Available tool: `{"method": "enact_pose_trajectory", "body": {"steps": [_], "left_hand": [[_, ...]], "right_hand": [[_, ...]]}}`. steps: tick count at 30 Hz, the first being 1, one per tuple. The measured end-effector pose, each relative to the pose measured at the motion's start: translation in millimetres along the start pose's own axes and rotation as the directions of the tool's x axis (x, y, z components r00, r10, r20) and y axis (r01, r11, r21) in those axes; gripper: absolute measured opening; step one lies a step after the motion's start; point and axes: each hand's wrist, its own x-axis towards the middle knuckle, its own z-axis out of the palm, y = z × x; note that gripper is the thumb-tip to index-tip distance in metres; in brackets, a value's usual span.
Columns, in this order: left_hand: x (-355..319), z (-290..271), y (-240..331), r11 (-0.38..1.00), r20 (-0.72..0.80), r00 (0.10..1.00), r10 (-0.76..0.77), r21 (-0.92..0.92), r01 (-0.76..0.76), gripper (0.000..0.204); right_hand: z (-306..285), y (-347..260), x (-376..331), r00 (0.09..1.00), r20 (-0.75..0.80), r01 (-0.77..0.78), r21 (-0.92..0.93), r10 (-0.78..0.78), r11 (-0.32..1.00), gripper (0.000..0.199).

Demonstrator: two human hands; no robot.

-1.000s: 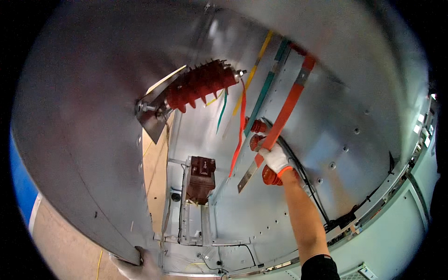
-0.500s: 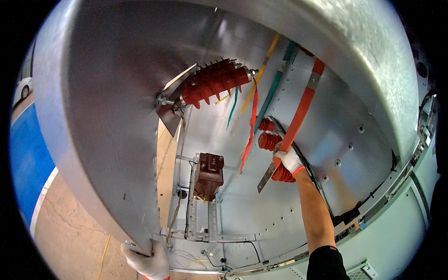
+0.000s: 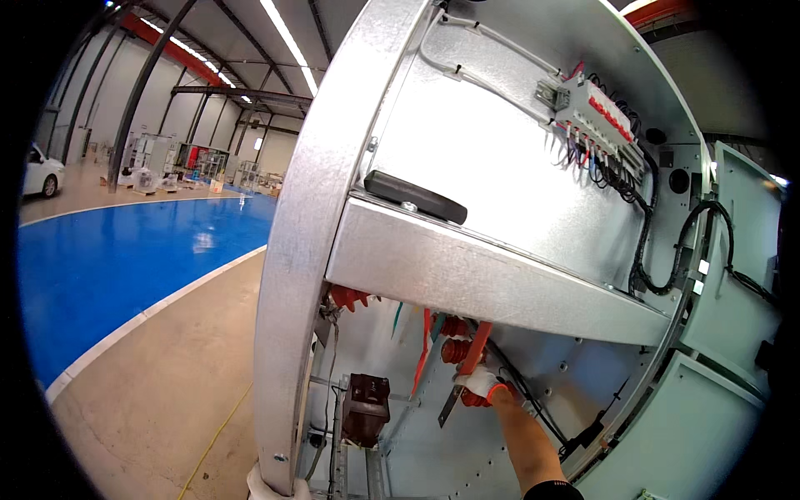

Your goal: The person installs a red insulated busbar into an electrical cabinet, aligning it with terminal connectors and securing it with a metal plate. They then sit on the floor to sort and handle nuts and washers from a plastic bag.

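Right grip on bar (red)

To my left — blue floor, white car beyond it, yellow cord along tan floor. Up to my right, breaker row with red switches, black wires bunched beneath. Before me, black oblong piece at front edge of upper compartment — brown block-shaped unit lower down.

Matt cloth glove; smooth metal bar end; glossy floor
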Motion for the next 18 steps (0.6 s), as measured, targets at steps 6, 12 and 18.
{"method": "enact_pose_trajectory", "body": {"steps": [6, 12, 18], "left_hand": [[-15, 21, -41, 0.984, -0.087, 0.996, 0.015, 0.180, 0.001, 0.066], [-10, 23, -40, 0.995, -0.117, 0.991, 0.061, 0.082, -0.051, 0.062], [-8, 30, -34, 0.978, -0.122, 0.989, 0.082, 0.201, -0.056, 0.059]], "right_hand": [[-6, -9, -12, 0.997, 0.017, 0.080, -0.117, -0.078, 0.990, 0.049], [-1, -1, -6, 0.992, -0.100, 0.078, 0.061, -0.072, 0.995, 0.026], [4, 25, 5, 0.974, -0.164, 0.195, 0.260, -0.155, 0.946, 0.020]]}}
